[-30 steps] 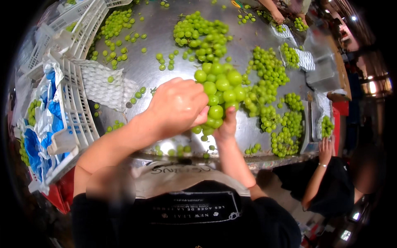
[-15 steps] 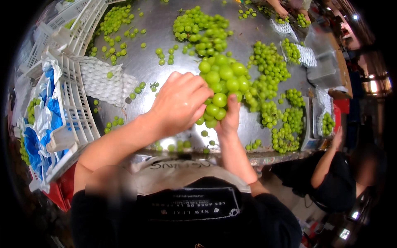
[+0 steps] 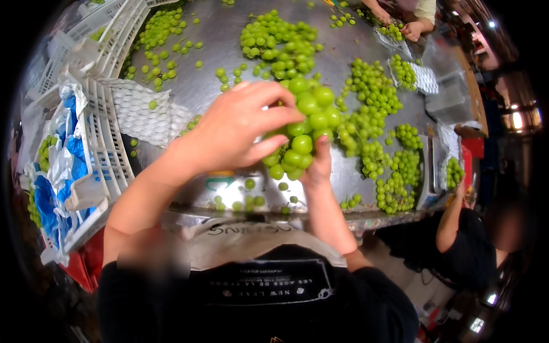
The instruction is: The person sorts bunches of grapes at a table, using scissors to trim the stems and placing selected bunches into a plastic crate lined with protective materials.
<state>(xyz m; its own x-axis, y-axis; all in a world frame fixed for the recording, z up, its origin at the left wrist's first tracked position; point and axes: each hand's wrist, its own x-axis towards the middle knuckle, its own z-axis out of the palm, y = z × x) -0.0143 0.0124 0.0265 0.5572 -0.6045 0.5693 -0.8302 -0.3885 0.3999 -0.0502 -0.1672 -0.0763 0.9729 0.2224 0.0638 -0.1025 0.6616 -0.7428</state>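
Note:
A bunch of large green grapes (image 3: 311, 111) is held up over the metal table. My right hand (image 3: 318, 166) grips it from below, its thumb upright against the grapes and its other fingers mostly hidden behind them. At the left side of the bunch is my left hand (image 3: 243, 123), thumb and forefinger parted, fingertips at the grapes. Several loose grapes (image 3: 250, 184) lie on the table below the hands. Partly covered by my left forearm is a small orange and teal thing (image 3: 220, 178) whose kind I cannot make out.
More grape bunches lie ahead (image 3: 280, 40) and to the right (image 3: 372, 86). White plastic crates (image 3: 108, 143) line the left, beside white foam netting (image 3: 143, 111). A co-worker's hands (image 3: 413, 30) handle grapes at the far right; another person's arm (image 3: 452, 220) reaches in near a right-hand tray.
My left thumb and forefinger have spread from a closed pinch, and the hand has tilted. The bunch has shifted slightly left. The far co-worker's hands have come further into view.

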